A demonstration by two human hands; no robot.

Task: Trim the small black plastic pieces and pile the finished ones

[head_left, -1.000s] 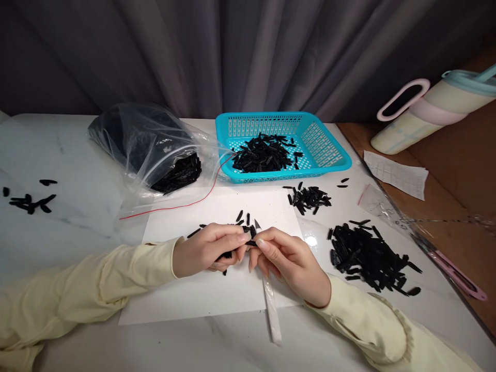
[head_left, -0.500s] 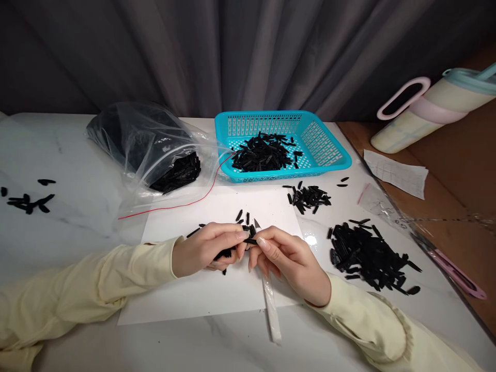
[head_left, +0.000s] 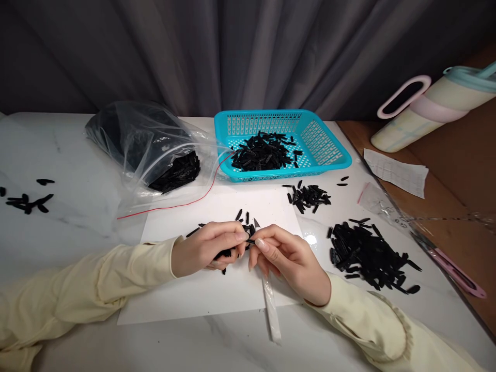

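Between my fingertips is a small, thin black piece (head_left: 251, 241), its kind too small to make out. My left hand (head_left: 213, 245) pinches one end of it, and more black pieces (head_left: 223, 253) show under that palm. My right hand (head_left: 289, 258) pinches the other end between thumb and forefinger. Both hands are just above a white sheet of paper (head_left: 174, 289). A craft knife (head_left: 272, 315) with a white wrapped handle lies on the paper beneath my right hand, its blade pointing away from me. Several loose black pieces lie beyond my fingers.
A blue basket (head_left: 333, 164) holding black pieces stands at the back, beside an open clear zip bag (head_left: 132, 139) of them. Piles of black pieces (head_left: 368, 256) lie at right, a few at far left. A pink-handled tool (head_left: 459, 274), a paper slip (head_left: 395, 173) and a tumbler (head_left: 430, 113) are at right.
My fingertips have shifted slightly around the black piece, and less of it shows between them. Everything else stays in place.
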